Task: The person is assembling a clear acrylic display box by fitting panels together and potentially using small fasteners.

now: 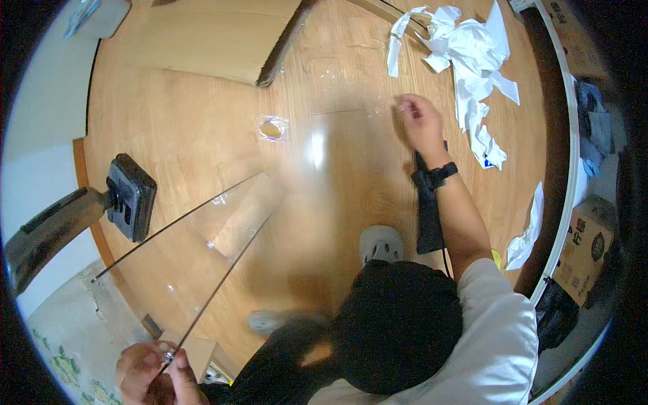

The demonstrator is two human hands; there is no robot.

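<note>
Down at the lower left, my left hand point(155, 374) is closed on the edge of a clear panel point(226, 226) with thin dark edges. A small shiny metal piece shows between its thumb and fingers. The panel slants over the floor, and its far part is lost in blur and glare. My right hand point(422, 128) is held out over the floor at the upper right, fingers curled. What they hold, if anything, cannot be made out. Beneath the right wrist, which wears a black band point(434, 177), lies a long black object point(428, 216) with a cable.
A cardboard sheet point(209, 40) lies at the far left. Torn white paper point(472, 54) is heaped at the far right. A small clear packet point(272, 128) is on the wooden floor. At left stands a black-based post point(128, 199); cardboard boxes point(584, 253) sit at right.
</note>
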